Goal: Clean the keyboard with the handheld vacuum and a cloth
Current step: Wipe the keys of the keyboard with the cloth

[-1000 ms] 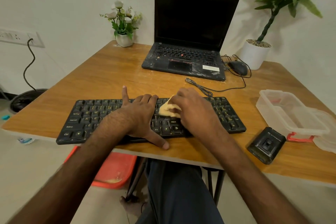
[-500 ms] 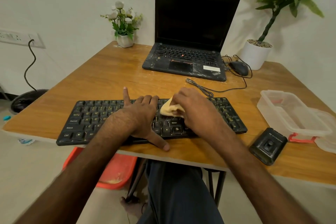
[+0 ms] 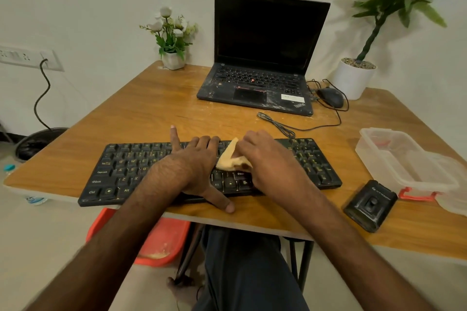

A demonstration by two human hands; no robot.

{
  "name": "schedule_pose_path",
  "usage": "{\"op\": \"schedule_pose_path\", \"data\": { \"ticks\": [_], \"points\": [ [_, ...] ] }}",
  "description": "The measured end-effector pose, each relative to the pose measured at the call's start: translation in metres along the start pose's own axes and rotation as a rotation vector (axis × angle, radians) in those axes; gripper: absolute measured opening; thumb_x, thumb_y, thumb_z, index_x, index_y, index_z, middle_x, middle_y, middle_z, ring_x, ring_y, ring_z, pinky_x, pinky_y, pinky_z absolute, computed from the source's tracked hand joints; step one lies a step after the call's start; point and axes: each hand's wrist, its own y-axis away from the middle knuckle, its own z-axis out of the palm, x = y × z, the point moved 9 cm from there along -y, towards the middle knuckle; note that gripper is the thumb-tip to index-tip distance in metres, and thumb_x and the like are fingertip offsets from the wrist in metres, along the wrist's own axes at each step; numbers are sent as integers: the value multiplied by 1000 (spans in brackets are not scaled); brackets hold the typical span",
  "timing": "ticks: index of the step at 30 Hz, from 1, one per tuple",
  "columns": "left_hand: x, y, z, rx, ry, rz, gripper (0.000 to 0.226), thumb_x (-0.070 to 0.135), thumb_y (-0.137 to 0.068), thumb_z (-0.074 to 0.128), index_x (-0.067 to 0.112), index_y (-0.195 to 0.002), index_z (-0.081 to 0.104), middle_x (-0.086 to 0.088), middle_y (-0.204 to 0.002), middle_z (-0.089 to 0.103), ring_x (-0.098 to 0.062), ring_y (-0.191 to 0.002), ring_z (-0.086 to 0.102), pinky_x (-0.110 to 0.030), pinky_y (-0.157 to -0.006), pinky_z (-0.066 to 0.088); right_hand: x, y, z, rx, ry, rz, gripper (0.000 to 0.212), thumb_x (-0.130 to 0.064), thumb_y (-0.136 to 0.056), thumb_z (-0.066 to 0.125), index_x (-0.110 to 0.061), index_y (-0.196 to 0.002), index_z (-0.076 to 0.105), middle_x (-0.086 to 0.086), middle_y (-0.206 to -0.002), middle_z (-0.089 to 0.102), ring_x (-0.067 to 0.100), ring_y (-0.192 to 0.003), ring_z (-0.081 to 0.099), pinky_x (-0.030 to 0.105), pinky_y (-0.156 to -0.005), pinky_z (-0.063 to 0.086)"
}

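Black keyboard (image 3: 121, 174) lies along near edge of wooden worktop (image 3: 151, 113). Key legends readable at left: "Caps Lock", "Shift", "Ctrl", "Alt".

Left hand (image 3: 194, 166) spread flat on keys, holding nothing, forefinger straight out, thumb tip on worktop just in front of keyboard.

Right hand (image 3: 273, 164) grips crumpled tan cloth (image 3: 227, 159), pressed on keys at mid-keyboard.

Small black handheld vacuum (image 3: 370, 206) lies right of keyboard; logo too small to read.

Open laptop (image 3: 255, 83) behind, screen dark, "ThinkPad" on palm rest; white sticker illegible.
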Motion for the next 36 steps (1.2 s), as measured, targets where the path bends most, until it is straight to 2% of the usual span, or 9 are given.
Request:
{"op": "schedule_pose_path", "data": {
  "ticks": [5,9,13,17,20,23,27,32,36],
  "points": [
    [-1,1,1,4,4,3,153,88,-56,67,11,-157,-18,-7,-169,-6,-27,-156,-3,-74,-110,-18,25,-11,-2,140,-13,163,29,-6,-87,67,-20,-112,61,-4,-112,58,12,-104,48,27,-89,43],
    [-1,-2,2,7,4,23,154,87,-55,68,10,-157,-17,-7,-169,-6,-28,-156,-3,-75,-109,-18,-13,11,6,83,-108,14,38,3,-81,68,-17,-112,64,-2,-115,56,13,-105,43,20,-86,30],
    [-1,0,2,18,-10,36,154,89,-55,67,9,-157,-16,-7,-169,-3,-27,-156,0,-76,-107,-20,-27,24,6,97,-61,-170,38,3,-68,78,-15,-100,68,3,-103,64,20,-92,56,31,-73,51],
    [-1,3,0,16,1,15,151,89,-56,66,12,-158,-16,-6,-169,-5,-26,-156,-2,-74,-110,-18,26,-4,1,145,50,30,33,-12,-82,75,-19,-112,63,-1,-110,61,15,-99,55,35,-82,54],
    [-1,3,-1,22,9,15,150,88,-57,66,13,-158,-17,-6,-169,-4,-26,-156,-2,-73,-109,-21,47,-15,-4,150,34,150,27,-22,-92,65,-24,-118,58,-5,-116,57,10,-105,50,26,-88,46],
    [-2,2,0,32,5,35,151,89,-57,65,12,-158,-16,-6,-169,-4,-25,-156,-2,-74,-109,-20,8,-1,4,82,-46,23,32,-7,-90,63,-20,-120,61,-4,-119,57,10,-107,46,20,-88,32],
    [-2,0,0,65,27,73,151,91,-55,64,11,-158,-11,-5,-169,2,-24,-156,3,-75,-109,-19,-29,34,3,116,-69,-127,25,-14,-80,64,-14,-104,68,2,-104,64,17,-92,57,26,-72,50],
    [1,-2,-6,146,99,87,147,95,-56,57,10,-159,-4,-7,-168,8,-24,-155,7,-70,-113,-18,15,27,1,262,-59,164,32,-7,-80,73,-16,-111,67,1,-106,62,17,-96,57,27,-70,52],
    [12,-6,-9,168,122,81,150,98,-52,53,8,-159,-1,-8,-167,13,-25,-155,8,-66,-114,-21,57,6,-7,262,18,337,34,-12,-91,66,-21,-123,61,-4,-117,57,13,-106,50,27,-83,47]
  ]
}}
